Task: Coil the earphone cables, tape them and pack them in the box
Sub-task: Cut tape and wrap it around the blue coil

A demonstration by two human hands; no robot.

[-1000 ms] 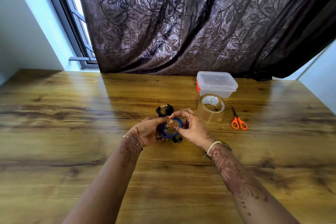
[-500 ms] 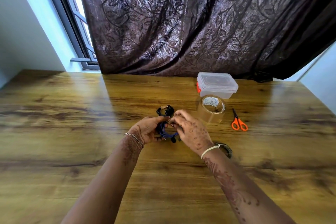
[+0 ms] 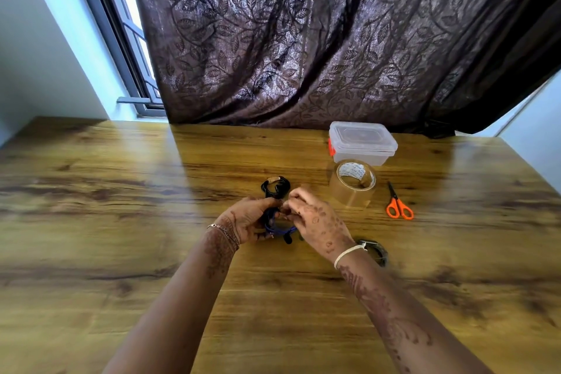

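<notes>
At the table's middle, my left hand (image 3: 247,218) grips a coiled blue earphone cable (image 3: 277,229) from the left. My right hand (image 3: 315,222) pinches the top of the same coil from the right, and its fingers hide most of the coil. Just behind the hands lies a black coiled earphone cable (image 3: 274,187) with a strip of tape across it. A roll of clear tape (image 3: 353,182) stands to the right. Behind the roll is a clear plastic box (image 3: 362,143) with its lid on and a red clasp.
Orange-handled scissors (image 3: 399,206) lie right of the tape roll. A wristwatch (image 3: 375,250) rests on the wooden table (image 3: 121,222) by my right wrist. A dark patterned curtain (image 3: 303,39) hangs behind the table's far edge, with a window at the left.
My right hand turned over the blue coil, so its back now faces up and covers the open loop seen a second ago. The left hand kept its hold.
</notes>
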